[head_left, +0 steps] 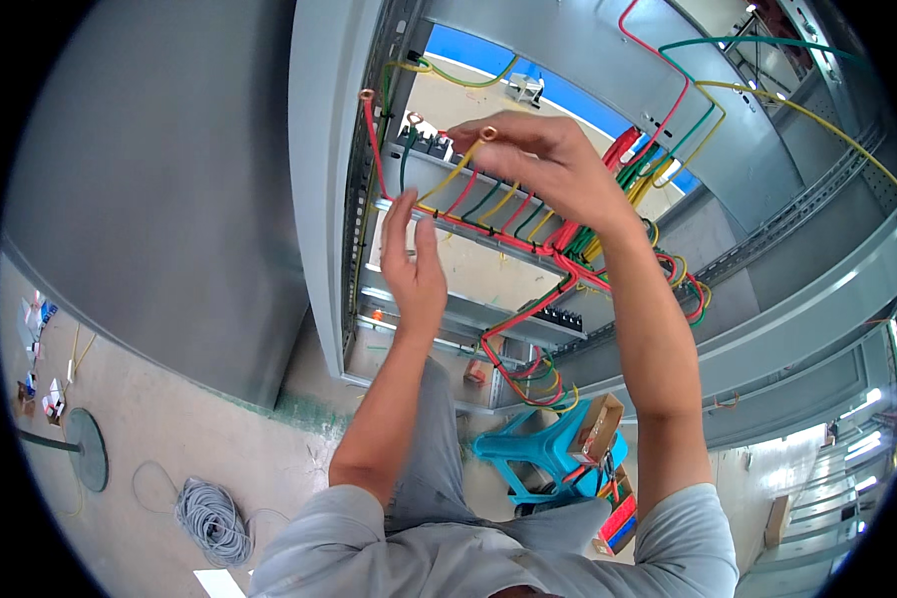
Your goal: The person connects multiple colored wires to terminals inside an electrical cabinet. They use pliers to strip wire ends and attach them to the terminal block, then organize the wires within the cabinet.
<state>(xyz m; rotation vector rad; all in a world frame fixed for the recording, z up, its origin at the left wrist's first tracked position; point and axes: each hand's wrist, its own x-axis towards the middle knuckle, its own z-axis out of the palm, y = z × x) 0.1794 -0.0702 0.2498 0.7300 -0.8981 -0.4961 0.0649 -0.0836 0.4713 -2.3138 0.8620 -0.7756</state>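
My right hand (pixel 538 164) is raised in front of the open grey electrical cabinet (pixel 319 199) and pinches a yellow wire (pixel 448 177) just below its copper ring lug (pixel 488 133). My left hand (pixel 414 264) is held upright with fingers apart, next to the bundle of red, green and yellow wires (pixel 508 231) along a horizontal rail, holding nothing. A red wire with a ring lug (pixel 368 97) and a green one with a lug (pixel 415 120) stand free to the left of the yellow one.
More red, green and yellow cables (pixel 688 100) run across the cabinet's upper right. A blue plastic stool (pixel 543 448) with a cardboard box (pixel 598 424) stands on the floor below. A coil of grey cable (pixel 212 518) and a round stand base (pixel 88 448) lie at left.
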